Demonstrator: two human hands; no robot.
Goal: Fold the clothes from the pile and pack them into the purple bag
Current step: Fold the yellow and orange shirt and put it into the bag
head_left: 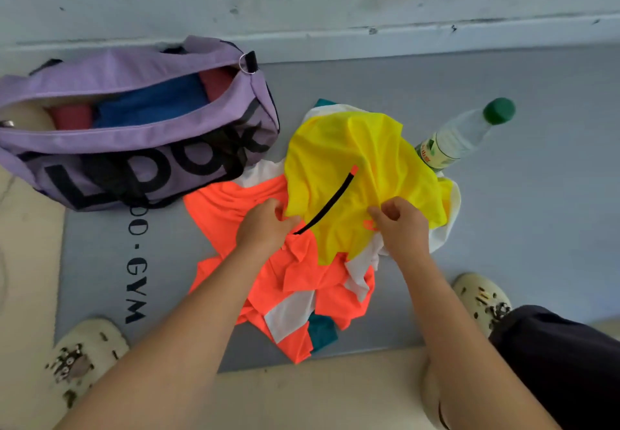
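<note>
Hands: left hand [265, 225] pinches the yellow garment [355, 178] at its near-left edge; right hand [401, 225] pinches its near-right edge; the two are apart, with the cloth between them.
Mat: grey gym mat [503, 228] has bare floor room to the right and near-left of the heap.
Purple bag [100, 158]: lies far-left of the hands, unzipped, long axis running left to right, blue and dark red items already inside; the left hand is nearer to it.
Pile: orange, white and teal clothes [285, 282] lie under and nearer than the yellow piece.
Yellow garment: crumpled, its black zip running diagonally, judged next to be folded.
Bottle [463, 137]: stands touching the cloth's far-right edge, so it is likely to tip.
</note>
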